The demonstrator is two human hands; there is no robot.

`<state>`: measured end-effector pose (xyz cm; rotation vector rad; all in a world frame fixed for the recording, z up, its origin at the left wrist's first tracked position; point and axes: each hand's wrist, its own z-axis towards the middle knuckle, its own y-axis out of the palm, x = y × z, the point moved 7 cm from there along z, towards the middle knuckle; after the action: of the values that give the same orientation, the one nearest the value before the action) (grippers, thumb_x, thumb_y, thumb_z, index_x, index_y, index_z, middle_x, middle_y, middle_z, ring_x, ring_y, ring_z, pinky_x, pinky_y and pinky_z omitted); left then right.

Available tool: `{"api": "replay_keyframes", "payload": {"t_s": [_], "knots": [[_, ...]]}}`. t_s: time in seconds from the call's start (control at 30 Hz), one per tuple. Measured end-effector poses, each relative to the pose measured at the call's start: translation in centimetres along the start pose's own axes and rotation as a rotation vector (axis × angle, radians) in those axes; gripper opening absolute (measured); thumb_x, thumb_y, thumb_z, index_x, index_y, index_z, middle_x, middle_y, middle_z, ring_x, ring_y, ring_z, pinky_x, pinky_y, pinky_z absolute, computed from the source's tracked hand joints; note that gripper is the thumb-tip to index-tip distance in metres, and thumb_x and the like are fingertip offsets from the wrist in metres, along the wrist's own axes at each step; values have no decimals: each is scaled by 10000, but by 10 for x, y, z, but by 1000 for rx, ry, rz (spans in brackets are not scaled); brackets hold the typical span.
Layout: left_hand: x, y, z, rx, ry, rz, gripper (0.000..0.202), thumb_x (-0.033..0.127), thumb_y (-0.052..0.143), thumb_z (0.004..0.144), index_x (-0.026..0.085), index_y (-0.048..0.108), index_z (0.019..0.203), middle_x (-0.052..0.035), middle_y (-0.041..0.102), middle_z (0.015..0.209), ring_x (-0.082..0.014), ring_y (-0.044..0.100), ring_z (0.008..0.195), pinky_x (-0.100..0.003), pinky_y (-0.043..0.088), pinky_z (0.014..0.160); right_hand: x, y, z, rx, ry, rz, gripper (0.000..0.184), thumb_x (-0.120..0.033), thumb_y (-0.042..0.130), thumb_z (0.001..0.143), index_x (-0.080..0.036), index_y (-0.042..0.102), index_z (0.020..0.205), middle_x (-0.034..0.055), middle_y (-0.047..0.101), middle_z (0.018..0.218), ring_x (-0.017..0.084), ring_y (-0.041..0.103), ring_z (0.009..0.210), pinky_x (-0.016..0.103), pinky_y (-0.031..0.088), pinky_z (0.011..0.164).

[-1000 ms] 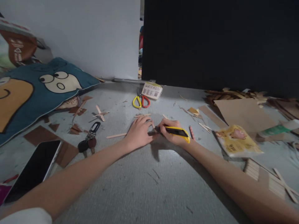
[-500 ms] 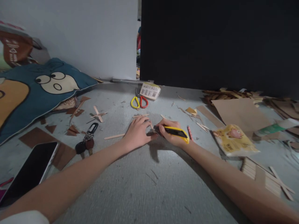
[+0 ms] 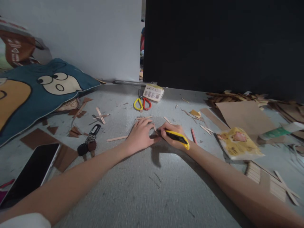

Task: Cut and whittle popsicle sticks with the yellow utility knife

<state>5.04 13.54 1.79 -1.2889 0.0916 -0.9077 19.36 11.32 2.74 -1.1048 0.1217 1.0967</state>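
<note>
Near the middle of the table, my right hand (image 3: pixel 171 134) is closed around a yellow and black utility knife (image 3: pixel 177 136), its tip pointing left. My left hand (image 3: pixel 140 134) lies opposite, thumb and fingers curled around a small piece of craft stick (image 3: pixel 155 129). The knife tip meets that piece or is very close to it; the exact contact is too small to tell. A longer craft stick (image 3: pixel 117 138) reaches out to the left from under my left hand. Other stick pieces (image 3: pixel 144 117) lie just beyond the fingers.
Scissors (image 3: pixel 142 104) and a small white packet (image 3: pixel 153 92) lie ahead. Keys (image 3: pixel 87 147), a phone (image 3: pixel 30 174), brown scraps and a blue cushion (image 3: pixel 47 85) are on the left. To the right are a red patterned pencil-like stick (image 3: pixel 193 135), a yellow packet (image 3: pixel 238 143), cardboard (image 3: pixel 239 115) and a green-white tube (image 3: pixel 275 132).
The knife's handle end has swung slightly left and down, its tip still by the stick piece. My left hand stays nearly in place.
</note>
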Motion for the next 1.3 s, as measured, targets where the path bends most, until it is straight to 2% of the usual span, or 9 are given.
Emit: {"api": "replay_keyframes", "payload": {"t_s": [0.23,0.37,0.57,0.87,1.0,1.1,1.3], "knots": [[2,2,-1,-7,0,29,319,370,833,826,221,742,1092,-125,652,1388,-355,521,1427,-553,426,1220,-8,-1,2,-22,-78,-32,126,-205,498,971,-255,508,855,-3,649,716,143,601,598,263,437,594],[5,2,-2,-30,-14,53,376,389,810,851,215,732,1175,-136,646,1424,-362,517,1437,-558,425,1218,-8,2,4,-47,-75,-43,127,-217,512,956,-256,484,838,-6,619,697,146,579,581,267,419,585],[8,1,-3,-13,-11,76,397,440,771,893,209,732,1214,-130,665,1387,-361,527,1419,-579,302,1290,-6,2,5,-31,-28,0,131,-190,532,939,-250,496,828,-9,640,687,142,601,570,260,429,591],[4,4,-1,-1,22,40,454,485,825,828,193,748,1166,-118,681,1368,-353,518,1425,-555,283,1288,-3,1,5,-1,-35,-11,137,-216,524,953,-248,511,821,-11,645,679,139,601,570,253,427,585],[6,4,-3,-4,13,84,386,442,767,892,198,748,1190,-118,682,1374,-354,522,1416,-554,309,1272,-1,1,5,-2,-3,-2,144,-237,517,963,-247,523,820,-13,652,674,136,585,557,256,416,580],[6,5,-5,-12,-6,118,418,420,719,938,182,720,1281,-142,657,1415,-358,492,1450,-552,333,1261,-1,0,6,12,-3,-6,149,-245,512,961,-244,529,813,-10,657,679,137,595,566,256,418,587],[6,5,-5,-13,-13,113,436,412,727,938,182,711,1309,-156,638,1438,-362,486,1458,-565,331,1270,1,0,7,22,-11,4,148,-254,505,973,-245,531,827,-19,642,664,132,572,546,258,411,580]]}}
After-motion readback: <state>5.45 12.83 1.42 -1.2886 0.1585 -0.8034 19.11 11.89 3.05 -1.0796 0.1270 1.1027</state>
